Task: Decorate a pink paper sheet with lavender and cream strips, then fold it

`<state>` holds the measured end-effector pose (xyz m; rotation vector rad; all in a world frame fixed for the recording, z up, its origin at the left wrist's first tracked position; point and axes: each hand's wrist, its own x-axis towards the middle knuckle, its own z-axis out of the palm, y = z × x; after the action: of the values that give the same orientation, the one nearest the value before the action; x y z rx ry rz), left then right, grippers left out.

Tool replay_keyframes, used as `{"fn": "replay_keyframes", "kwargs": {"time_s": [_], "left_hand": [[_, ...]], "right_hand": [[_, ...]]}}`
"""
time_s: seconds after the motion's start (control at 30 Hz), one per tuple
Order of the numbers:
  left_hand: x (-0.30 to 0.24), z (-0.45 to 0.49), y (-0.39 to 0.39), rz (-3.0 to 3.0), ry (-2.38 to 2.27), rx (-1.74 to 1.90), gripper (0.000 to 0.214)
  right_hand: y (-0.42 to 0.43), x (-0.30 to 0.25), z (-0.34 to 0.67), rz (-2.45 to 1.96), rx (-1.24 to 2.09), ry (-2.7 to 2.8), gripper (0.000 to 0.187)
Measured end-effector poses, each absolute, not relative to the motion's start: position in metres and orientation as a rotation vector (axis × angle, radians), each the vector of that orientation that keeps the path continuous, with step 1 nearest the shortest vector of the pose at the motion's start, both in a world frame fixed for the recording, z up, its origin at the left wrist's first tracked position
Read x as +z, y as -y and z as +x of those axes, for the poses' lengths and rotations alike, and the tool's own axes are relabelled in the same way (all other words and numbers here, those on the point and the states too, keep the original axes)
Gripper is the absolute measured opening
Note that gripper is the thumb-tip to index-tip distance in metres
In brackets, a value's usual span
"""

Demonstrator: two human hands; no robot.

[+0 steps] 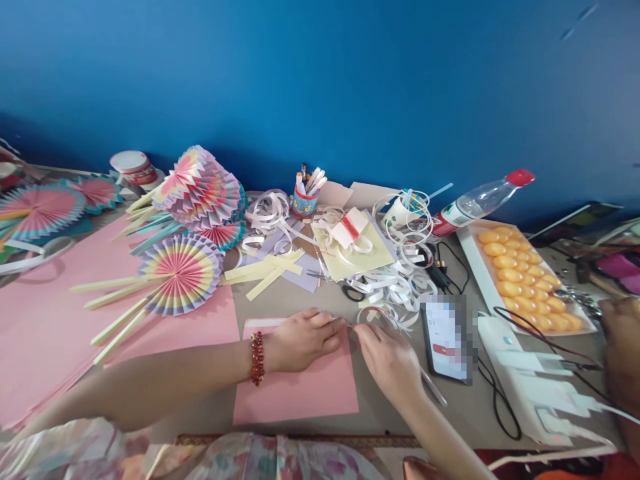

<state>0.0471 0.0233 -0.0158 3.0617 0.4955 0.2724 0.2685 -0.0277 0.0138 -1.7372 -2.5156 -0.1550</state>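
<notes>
Pen cup (pixel 306 204), blue and red, stands upright at the far middle of the table (pixel 377 407), and from my remote view I see white-capped pens (pixel 315 180) and a darker one crowded inside. To its right, a white cup (pixel 398 212) tips over among loops of white strip. A bottle (pixel 467 205) with a red cap leans farther right; whether it holds liquid, I cannot tell. Near it, a white tray (pixel 471 247) carries rows of glossy orange rounded pieces (pixel 510 275). At far left sits a red-and-white tub (pixel 137 170), contents hidden. Near the middle lies the pink sheet (pixel 300 403); my left hand (pixel 303 340) rests palm-down across it, fingers together and slightly bent. My right hand (pixel 387 360) is half curled beside its right edge; I cannot tell what, if anything, it grips.
</notes>
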Motion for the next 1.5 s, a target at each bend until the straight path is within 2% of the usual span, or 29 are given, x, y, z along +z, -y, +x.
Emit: {"fn": "replay_keyframes", "kwargs": {"time_s": [0.17, 0.37, 0.6, 0.87, 0.97, 1.03, 1.17, 1.23, 1.33, 1.37, 1.5], "left_hand": [[-0.017, 0.042, -0.025, 3.071, -0.438, 0.313, 0.021], [-0.016, 0.04, -0.029, 2.971, -0.435, 0.349, 0.02], [0.028, 0.048, -0.029, 2.158, -0.785, 0.75, 0.012], [0.053, 0.052, -0.017, 1.879, -0.854, 0.702, 0.012], [0.06, 0.044, -0.011, 1.84, -0.88, 0.683, 0.012], [0.066, 0.035, -0.007, 1.819, -0.916, 0.675, 0.012], [0.069, 0.01, 0.002, 1.751, -1.043, 0.645, 0.012], [0.067, -0.007, 0.008, 1.709, -1.089, 0.636, 0.015], [0.061, -0.032, 0.02, 1.641, -1.124, 0.653, 0.018], [0.059, -0.04, 0.026, 1.619, -1.136, 0.657, 0.018], [0.05, -0.065, 0.052, 1.575, -1.255, 0.618, 0.017]], "right_hand": [[0.033, 0.025, 0.284, -1.713, -0.158, 2.296, 0.025], [0.038, 0.036, 0.279, -1.593, 0.094, 2.221, 0.026], [0.05, 0.048, 0.266, -1.526, 0.303, 2.152, 0.023], [0.054, 0.049, 0.248, -1.441, 0.328, 2.143, 0.021], [0.058, 0.05, 0.24, -1.454, 0.51, 2.058, 0.018], [0.062, 0.053, 0.235, -1.447, 0.7, 2.029, 0.024], [0.066, 0.061, 0.239, -1.382, 0.936, 2.071, 0.05], [0.067, 0.063, 0.25, -1.421, 0.913, 2.083, 0.053], [0.071, 0.063, 0.268, -1.419, 0.728, 2.246, 0.023], [0.072, 0.062, 0.273, -1.414, 0.685, 2.293, 0.019], [0.079, 0.057, 0.285, -1.384, 0.511, 2.405, 0.021]]}}
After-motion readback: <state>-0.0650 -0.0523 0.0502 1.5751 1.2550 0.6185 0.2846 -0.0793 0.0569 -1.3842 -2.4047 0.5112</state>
